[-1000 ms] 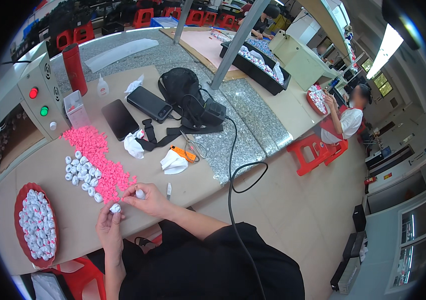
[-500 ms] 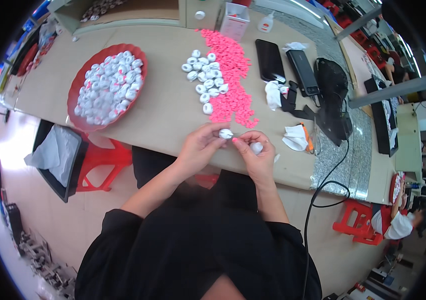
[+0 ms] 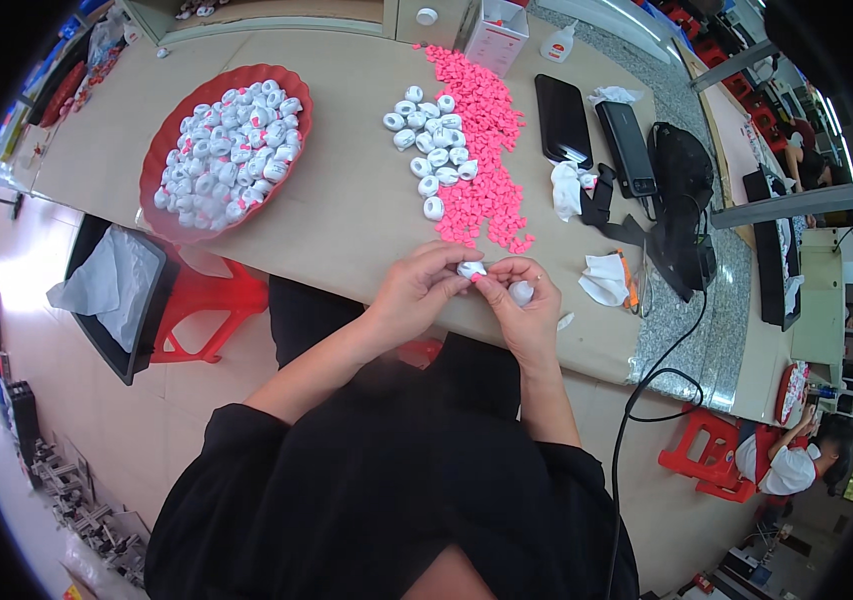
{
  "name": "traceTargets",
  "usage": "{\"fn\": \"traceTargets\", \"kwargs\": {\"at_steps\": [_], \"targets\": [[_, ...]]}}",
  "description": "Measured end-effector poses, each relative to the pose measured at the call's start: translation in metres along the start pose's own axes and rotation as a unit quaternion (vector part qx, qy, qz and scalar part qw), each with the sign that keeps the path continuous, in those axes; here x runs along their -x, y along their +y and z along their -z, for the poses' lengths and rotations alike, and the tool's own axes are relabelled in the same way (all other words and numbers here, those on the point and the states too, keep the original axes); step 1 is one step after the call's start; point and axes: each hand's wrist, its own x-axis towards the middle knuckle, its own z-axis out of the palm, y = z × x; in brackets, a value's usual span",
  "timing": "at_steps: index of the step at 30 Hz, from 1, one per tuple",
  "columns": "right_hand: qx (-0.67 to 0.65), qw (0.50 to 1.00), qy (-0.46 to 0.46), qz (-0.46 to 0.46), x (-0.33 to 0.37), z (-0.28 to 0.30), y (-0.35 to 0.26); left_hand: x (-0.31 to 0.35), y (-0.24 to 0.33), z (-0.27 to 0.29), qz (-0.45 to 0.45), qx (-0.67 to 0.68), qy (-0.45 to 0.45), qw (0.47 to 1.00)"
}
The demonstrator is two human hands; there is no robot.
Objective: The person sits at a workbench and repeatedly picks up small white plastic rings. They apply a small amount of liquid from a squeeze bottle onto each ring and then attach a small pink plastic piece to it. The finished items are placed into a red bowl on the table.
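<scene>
At the near table edge, my left hand [image 3: 413, 298] pinches a small white rounded plastic piece [image 3: 469, 268] between thumb and fingers. My right hand [image 3: 527, 312] is closed beside it, thumb and forefinger pressing a small pink piece [image 3: 477, 278] against the white one. A smooth white rounded object [image 3: 521, 292] is tucked in the curled fingers of that same hand; its kind is unclear. Just beyond my hands lies a spread of small pink pieces [image 3: 487, 130], with a cluster of similar white pieces [image 3: 434, 158] along its left side.
To the left, a red scalloped bowl [image 3: 154, 160] is heaped with white pieces, some showing pink. Rightward lie a black phone [image 3: 562, 118], a power bank [image 3: 627, 150], a black mesh bag [image 3: 675, 200], and tissue [image 3: 604, 280]. A black cable [image 3: 637, 400] hangs over the table edge.
The pink piece at my right fingertips now touches the white piece, and my two hands have come closer together. The view has shifted slightly.
</scene>
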Motion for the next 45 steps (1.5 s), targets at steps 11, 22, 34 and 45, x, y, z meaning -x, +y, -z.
{"fn": "traceTargets", "kwargs": {"at_steps": [11, 22, 34, 45], "targets": [[0.006, 1.000, 0.016, -0.024, -0.002, -0.006, 0.001, 0.002, 0.001, 0.003, 0.001, -0.025, 0.004, 1.000], [0.092, 0.993, 0.011, 0.077, -0.007, -0.011, 0.003, 0.001, 0.003, -0.003, 0.055, 0.149, 0.050, 0.986], [0.101, 0.990, 0.005, 0.095, -0.007, -0.013, 0.006, -0.002, 0.005, -0.005, 0.079, 0.151, 0.080, 0.982], [0.112, 0.988, 0.006, 0.105, -0.006, -0.014, 0.005, -0.002, 0.008, -0.011, 0.107, 0.097, 0.114, 0.983]]}}
